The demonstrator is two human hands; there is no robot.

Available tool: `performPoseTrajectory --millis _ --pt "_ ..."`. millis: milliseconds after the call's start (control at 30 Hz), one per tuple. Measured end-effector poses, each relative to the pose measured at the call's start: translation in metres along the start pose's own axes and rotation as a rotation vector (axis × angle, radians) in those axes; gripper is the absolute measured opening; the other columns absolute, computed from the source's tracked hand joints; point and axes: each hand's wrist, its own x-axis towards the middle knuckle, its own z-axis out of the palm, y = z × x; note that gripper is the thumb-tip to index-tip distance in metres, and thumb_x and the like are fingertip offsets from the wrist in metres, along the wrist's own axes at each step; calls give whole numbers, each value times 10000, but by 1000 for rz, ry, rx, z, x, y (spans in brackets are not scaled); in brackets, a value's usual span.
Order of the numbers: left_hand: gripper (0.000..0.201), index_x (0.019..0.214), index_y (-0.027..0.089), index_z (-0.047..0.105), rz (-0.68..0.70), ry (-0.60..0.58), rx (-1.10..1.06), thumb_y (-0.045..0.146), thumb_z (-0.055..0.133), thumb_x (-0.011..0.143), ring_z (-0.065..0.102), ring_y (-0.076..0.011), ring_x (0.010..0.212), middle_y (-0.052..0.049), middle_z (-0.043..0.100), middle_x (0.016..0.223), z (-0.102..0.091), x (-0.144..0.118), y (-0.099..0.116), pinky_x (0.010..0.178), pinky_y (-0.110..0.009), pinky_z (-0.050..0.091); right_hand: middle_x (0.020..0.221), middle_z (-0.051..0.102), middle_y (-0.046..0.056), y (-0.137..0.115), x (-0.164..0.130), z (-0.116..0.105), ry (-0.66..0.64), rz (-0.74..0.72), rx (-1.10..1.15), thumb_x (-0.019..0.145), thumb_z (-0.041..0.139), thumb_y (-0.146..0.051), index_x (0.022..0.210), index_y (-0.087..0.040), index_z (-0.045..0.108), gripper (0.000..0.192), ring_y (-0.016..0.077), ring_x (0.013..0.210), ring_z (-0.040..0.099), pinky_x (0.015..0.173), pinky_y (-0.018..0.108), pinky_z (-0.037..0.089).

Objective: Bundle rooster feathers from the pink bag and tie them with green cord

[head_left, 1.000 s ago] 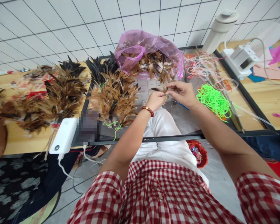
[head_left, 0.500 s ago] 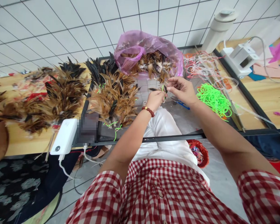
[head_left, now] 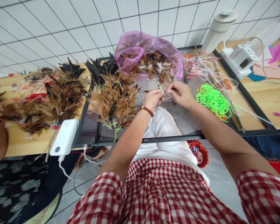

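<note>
My left hand [head_left: 153, 99], with a bead bracelet at the wrist, pinches a small bunch of dark feathers [head_left: 151, 91] together with a bit of neon green cord [head_left: 161, 88]. Facing it, my right hand [head_left: 180, 94] has its fingertips closed on the same green cord, almost touching the left fingers. Both hands hover over a glass table [head_left: 177, 119], just in front of a pink plastic bag of feathers [head_left: 149, 53]. A heap of tied brown and black feather bundles [head_left: 114, 96] lies left of my hands.
A pile of neon green cords [head_left: 213, 99] lies right of my hands, pale cords [head_left: 200, 67] behind it. More feather bundles [head_left: 53, 93] cover a wooden table at left, near a white power bank [head_left: 64, 137]. A white device [head_left: 241, 59] and flask [head_left: 218, 29] stand far right.
My right hand lifted toward the bag with the green cord, then came back down to meet the left hand. The left hand shifted slightly up and left.
</note>
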Motion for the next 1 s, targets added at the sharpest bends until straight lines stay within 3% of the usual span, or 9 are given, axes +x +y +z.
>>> performPoseTrajectory --millis 100,267,567,633,833,1000 --pt "121 720 137 676 -12 5 -74 34 737 737 525 -34 509 44 623 612 -1 1 1 452 -168 304 730 634 19 -2 0 -2 -11 73 108 867 702 -584 772 -211 615 395 158 674 542 667 313 446" --pt "157 687 144 654 -3 -7 -121 -2 711 702 485 -37 472 58 552 523 -2 3 0 441 -173 293 751 661 2 -3 -1 -1 -38 108 175 646 900 -548 857 -204 673 463 138 651 555 622 284 467" --pt "172 716 149 632 -20 -23 -159 18 737 682 527 -48 507 50 569 554 -7 8 0 479 -163 339 676 710 16 -5 -4 1 -31 90 63 767 781 -385 727 -207 742 187 146 600 593 603 293 476" --pt "158 738 157 635 79 -2 -68 33 727 705 544 -57 536 48 587 590 -8 13 -5 508 -170 366 634 688 9 -9 -5 2 -12 99 49 737 770 -334 692 -205 723 145 137 566 574 569 284 456" --pt "235 864 208 732 667 101 553 22 663 738 668 -150 872 -21 725 885 -15 20 -21 840 -250 512 566 635 -2 -19 -6 10 57 191 103 676 774 -339 622 -194 661 192 111 507 505 513 266 401" --pt "220 946 240 757 787 141 707 116 593 866 666 -190 1055 -65 736 1074 -21 15 -20 964 -281 495 601 664 18 -24 -5 20 114 245 220 667 814 -484 635 -205 672 315 132 541 523 526 284 437"
